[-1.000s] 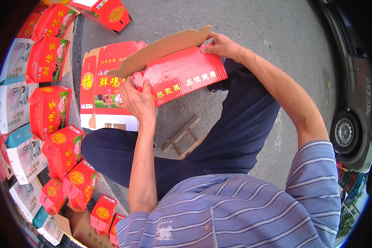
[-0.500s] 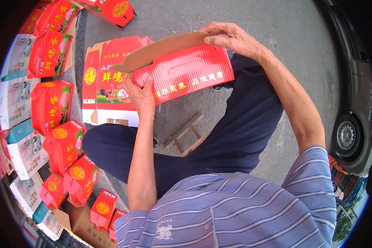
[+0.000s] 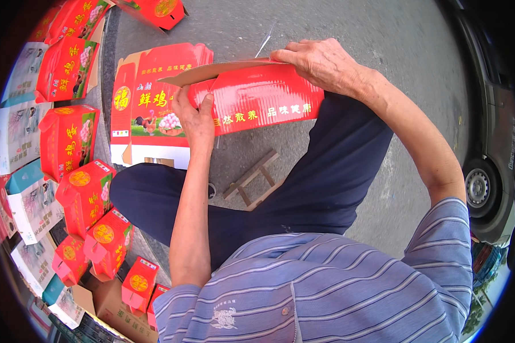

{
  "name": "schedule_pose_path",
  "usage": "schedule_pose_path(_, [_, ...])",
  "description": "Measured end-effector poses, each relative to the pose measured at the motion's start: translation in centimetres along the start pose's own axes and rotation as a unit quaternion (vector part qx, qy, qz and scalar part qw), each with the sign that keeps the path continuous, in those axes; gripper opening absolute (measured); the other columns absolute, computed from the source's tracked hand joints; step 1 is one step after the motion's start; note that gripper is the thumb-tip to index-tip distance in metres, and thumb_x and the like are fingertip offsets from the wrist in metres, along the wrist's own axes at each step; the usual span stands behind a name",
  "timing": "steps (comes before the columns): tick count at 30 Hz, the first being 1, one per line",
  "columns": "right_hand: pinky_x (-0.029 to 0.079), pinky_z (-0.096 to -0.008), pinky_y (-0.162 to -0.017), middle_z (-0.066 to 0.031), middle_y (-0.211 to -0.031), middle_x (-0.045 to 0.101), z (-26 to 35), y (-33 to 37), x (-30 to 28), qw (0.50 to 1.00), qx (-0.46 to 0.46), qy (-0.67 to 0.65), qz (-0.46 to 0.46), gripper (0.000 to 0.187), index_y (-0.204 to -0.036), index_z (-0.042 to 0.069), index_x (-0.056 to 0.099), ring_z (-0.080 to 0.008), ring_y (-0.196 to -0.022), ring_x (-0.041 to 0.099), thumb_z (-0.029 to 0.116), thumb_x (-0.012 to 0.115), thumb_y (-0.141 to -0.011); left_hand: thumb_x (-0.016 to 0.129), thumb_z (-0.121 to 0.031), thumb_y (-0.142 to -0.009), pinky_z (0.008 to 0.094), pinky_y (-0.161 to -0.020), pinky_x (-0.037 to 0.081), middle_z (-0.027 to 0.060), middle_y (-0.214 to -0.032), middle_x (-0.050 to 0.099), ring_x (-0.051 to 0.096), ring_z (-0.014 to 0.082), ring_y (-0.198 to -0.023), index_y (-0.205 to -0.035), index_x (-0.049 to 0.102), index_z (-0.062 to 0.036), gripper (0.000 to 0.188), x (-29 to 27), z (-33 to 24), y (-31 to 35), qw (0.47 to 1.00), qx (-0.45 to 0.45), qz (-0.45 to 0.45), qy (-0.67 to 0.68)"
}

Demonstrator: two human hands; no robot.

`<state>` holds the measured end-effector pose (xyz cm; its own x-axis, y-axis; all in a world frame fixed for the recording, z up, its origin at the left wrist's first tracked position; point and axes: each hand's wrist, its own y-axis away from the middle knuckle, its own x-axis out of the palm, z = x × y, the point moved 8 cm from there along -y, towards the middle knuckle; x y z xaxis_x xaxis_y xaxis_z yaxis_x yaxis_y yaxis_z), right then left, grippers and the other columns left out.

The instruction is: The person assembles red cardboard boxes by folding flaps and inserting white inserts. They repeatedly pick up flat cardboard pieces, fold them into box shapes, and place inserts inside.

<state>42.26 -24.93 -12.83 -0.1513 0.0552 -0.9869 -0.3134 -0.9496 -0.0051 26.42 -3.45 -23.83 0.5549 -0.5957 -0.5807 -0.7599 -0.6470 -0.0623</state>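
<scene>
Left hand (image 3: 195,121): centre, raised from below, clamped on the left end of the red carton (image 3: 263,98), thumb in front. Right hand (image 3: 331,67): upper centre, elbow bent outward, fingers closed on the carton's top right edge. Red carton: centre, between both hands; yellow and white characters along lower front. Multicoloured carton (image 3: 154,103): beyond, centre-left; yellow characters, poultry picture. Grey vehicle (image 3: 500,154): right edge; lettering illegible.

The scene is viewed downward from the wearer's head through a fisheye lens. The shirt (image 3: 337,286) is shown nearest, at six o'clock, the held carton (image 3: 263,94) at twelve, boxes (image 3: 68,143) at nine, a vehicle (image 3: 495,137) farther off at three.
</scene>
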Motion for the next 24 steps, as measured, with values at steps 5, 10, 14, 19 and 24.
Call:
schedule_pose_path(5, [0.062,-0.0447,-0.080,-0.0069,-0.113,0.074,-0.6,0.3,0.2,0.999,0.006,-0.042,-0.028,0.037,-0.133,0.016,0.058,-0.0309,-0.102,0.073,0.011,0.063,-0.096,0.075,-0.017,-0.094,0.0470,-0.121,0.031,0.0256,-0.147,0.045,0.041,0.0400,-0.142,-0.147,0.046,0.0053,0.065,0.2,0.2,-0.2,1.000,-0.005,-0.004,0.008])
schedule_pose_path(10, [0.060,-0.0483,-0.082,-0.0080,-0.112,0.075,-1.5,-0.2,0.2,0.993,0.026,-0.111,-0.040,0.036,-0.129,0.019,0.062,-0.0334,-0.102,0.072,0.007,0.061,-0.094,0.078,-0.019,-0.092,0.0469,-0.122,0.030,0.0271,-0.148,0.044,0.039,0.0398,-0.144,-0.147,0.042,0.0080,0.071,0.4,1.8,-0.2,0.997,-0.030,-0.007,0.070])
schedule_pose_path(14, [0.058,-0.0498,-0.086,-0.0095,-0.107,0.077,-2.8,-0.8,0.6,0.987,0.066,-0.145,0.001,0.034,-0.128,0.020,0.064,-0.0342,-0.102,0.073,0.010,0.062,-0.095,0.079,-0.021,-0.092,0.0465,-0.123,0.029,0.0276,-0.151,0.042,0.037,0.0390,-0.147,-0.149,0.038,0.0096,0.076,0.5,2.9,0.0,0.990,-0.054,-0.016,0.127])
schedule_pose_path(19, [0.058,-0.0495,-0.088,-0.0120,-0.102,0.077,-3.2,-1.7,0.5,0.980,0.098,-0.164,0.051,0.035,-0.128,0.019,0.065,-0.0338,-0.100,0.073,0.011,0.061,-0.095,0.081,-0.028,-0.092,0.0458,-0.122,0.030,0.0258,-0.149,0.042,0.037,0.0376,-0.147,-0.144,0.045,0.0074,0.072,0.3,3.0,0.4,0.984,-0.075,-0.007,0.163])
schedule_pose_path(24, [0.055,-0.0485,-0.081,-0.0151,-0.093,0.073,-3.2,-1.7,0.6,0.979,0.099,-0.176,0.034,0.030,-0.123,0.015,0.063,-0.0355,-0.092,0.071,0.008,0.060,-0.094,0.081,-0.032,-0.093,0.0454,-0.116,0.038,0.0211,-0.147,0.041,0.037,0.0353,-0.145,-0.133,0.057,0.0023,0.058,-0.6,1.5,0.3,0.998,-0.036,0.004,0.049])
